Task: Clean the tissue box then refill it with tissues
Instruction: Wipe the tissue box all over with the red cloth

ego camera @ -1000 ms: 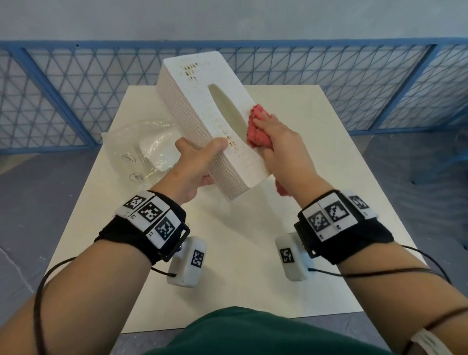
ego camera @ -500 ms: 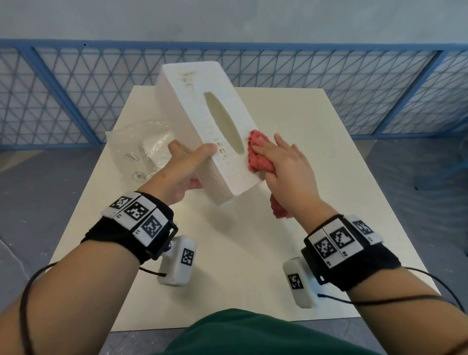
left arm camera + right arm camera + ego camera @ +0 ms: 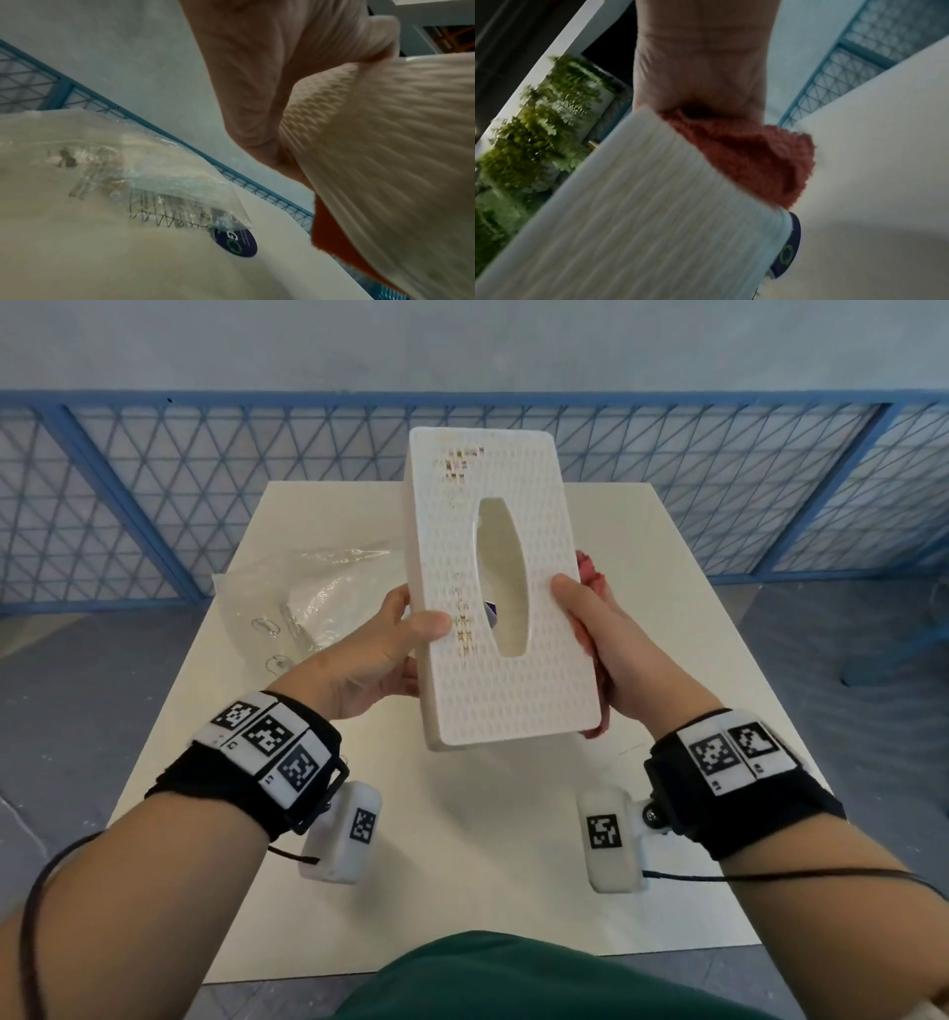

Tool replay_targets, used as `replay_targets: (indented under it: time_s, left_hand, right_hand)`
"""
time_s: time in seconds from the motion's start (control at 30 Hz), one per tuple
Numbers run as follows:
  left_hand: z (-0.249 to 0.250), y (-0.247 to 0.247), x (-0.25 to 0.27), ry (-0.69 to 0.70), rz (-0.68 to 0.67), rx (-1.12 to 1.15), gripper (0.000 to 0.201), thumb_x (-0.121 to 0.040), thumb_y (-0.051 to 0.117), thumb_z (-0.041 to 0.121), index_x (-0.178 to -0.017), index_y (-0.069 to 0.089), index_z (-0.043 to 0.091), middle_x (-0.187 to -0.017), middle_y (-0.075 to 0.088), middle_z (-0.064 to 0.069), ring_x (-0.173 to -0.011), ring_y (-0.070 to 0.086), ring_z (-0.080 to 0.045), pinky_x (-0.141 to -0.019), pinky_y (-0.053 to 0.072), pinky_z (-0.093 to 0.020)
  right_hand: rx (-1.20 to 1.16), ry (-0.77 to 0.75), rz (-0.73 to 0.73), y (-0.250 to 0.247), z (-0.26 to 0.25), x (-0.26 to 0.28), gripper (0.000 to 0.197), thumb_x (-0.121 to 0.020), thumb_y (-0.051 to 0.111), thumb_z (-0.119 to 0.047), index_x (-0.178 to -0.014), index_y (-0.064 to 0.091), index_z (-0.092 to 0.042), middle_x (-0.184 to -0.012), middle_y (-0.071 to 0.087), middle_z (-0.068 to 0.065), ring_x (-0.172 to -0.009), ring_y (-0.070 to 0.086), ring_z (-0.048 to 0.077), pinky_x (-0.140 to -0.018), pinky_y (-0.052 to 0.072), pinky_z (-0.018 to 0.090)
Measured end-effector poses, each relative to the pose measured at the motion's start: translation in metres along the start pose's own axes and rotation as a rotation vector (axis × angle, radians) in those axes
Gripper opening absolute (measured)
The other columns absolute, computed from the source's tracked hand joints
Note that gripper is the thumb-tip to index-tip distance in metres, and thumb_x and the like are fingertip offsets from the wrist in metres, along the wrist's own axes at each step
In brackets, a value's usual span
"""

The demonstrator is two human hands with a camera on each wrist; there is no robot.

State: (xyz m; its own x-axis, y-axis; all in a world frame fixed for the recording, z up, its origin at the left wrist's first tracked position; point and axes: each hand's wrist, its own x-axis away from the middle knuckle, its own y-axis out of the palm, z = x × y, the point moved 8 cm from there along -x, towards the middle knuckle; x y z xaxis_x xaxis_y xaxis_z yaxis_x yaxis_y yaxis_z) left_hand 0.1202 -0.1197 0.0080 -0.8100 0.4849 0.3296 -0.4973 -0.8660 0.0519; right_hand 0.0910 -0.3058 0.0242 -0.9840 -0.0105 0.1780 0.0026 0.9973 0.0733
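Note:
The white perforated tissue box (image 3: pixel 506 629) is held in the air above the table, its top with the oval slot facing me. Brownish marks run down its left part. My left hand (image 3: pixel 390 644) grips its left side (image 3: pixel 385 142), thumb on the top face. On the other side my right hand (image 3: pixel 590 629) holds the box's right edge with the red cloth (image 3: pixel 590 572) pressed between palm and box. That cloth (image 3: pixel 746 160) shows bunched against the box wall (image 3: pixel 641 213) in the right wrist view. A clear plastic pack of tissues (image 3: pixel 328 603) lies on the table at the left.
The white table (image 3: pixel 462 839) carries a dark round sticker (image 3: pixel 239 241) beside the plastic pack (image 3: pixel 128 172). A blue mesh fence (image 3: pixel 154 505) runs behind the table. Green plants (image 3: pixel 534 125) show in the right wrist view.
The box has turned from a leftward tilt to face me squarely and moved right. My right hand went from wiping the top with the cloth to gripping the box's right edge.

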Motion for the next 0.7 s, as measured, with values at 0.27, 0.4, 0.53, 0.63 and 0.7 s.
replay_targets:
  time_s: [0.27,0.4,0.53,0.63,0.7]
  left_hand:
    - [0.005,-0.002,-0.003,0.081,0.069,0.194,0.111,-0.052,0.066,0.079,-0.141,0.041,0.018,-0.123,0.065,-0.003,-0.110,0.064,-0.021,-0.098,0.051,-0.041]
    - [-0.011,0.028,-0.005,0.062,-0.004,0.270,0.121,-0.035,0.078,0.074,-0.139,0.042,0.023,-0.134,0.056,-0.004,-0.113,0.062,-0.020,-0.094,0.053,-0.041]
    - [-0.009,0.035,-0.012,0.181,0.112,0.332,0.080,-0.073,0.069,0.060,-0.138,0.046,0.019,-0.133,0.059,-0.009,-0.122,0.057,-0.027,-0.096,0.050,-0.042]
    - [-0.010,0.022,-0.017,0.235,0.184,0.350,0.058,-0.086,0.060,0.042,-0.136,0.048,0.015,-0.132,0.059,-0.013,-0.117,0.057,-0.026,-0.092,0.049,-0.044]
    - [-0.016,0.006,-0.018,0.196,0.300,0.391,0.079,-0.071,0.072,0.046,-0.137,0.041,0.018,-0.135,0.056,-0.007,-0.121,0.057,-0.020,-0.090,0.054,-0.043]
  right_hand:
    - [-0.377,-0.100,0.317,-0.013,-0.003,-0.002,0.043,-0.097,0.051,-0.031,-0.131,0.029,-0.018,-0.106,0.052,-0.005,-0.096,0.059,0.007,-0.090,0.052,0.032]
    - [-0.478,-0.175,0.425,-0.008,-0.004,-0.003,0.038,-0.097,0.051,-0.029,-0.125,0.028,-0.014,-0.111,0.049,-0.002,-0.103,0.057,0.007,-0.094,0.051,0.031]
    - [-0.402,-0.154,0.405,0.010,0.001,-0.006,0.052,-0.094,0.056,-0.030,-0.130,0.024,-0.009,-0.102,0.054,0.000,-0.093,0.062,-0.002,-0.095,0.051,0.032]
    - [-0.376,-0.057,0.300,0.014,0.009,-0.010,0.070,-0.081,0.066,-0.048,-0.129,0.029,-0.013,-0.133,0.049,0.011,-0.119,0.057,0.016,-0.099,0.050,0.044]
    - [-0.350,-0.013,0.343,0.005,0.017,-0.007,0.049,-0.090,0.058,-0.045,-0.121,0.037,-0.014,-0.124,0.055,0.004,-0.114,0.059,0.015,-0.100,0.049,0.043]
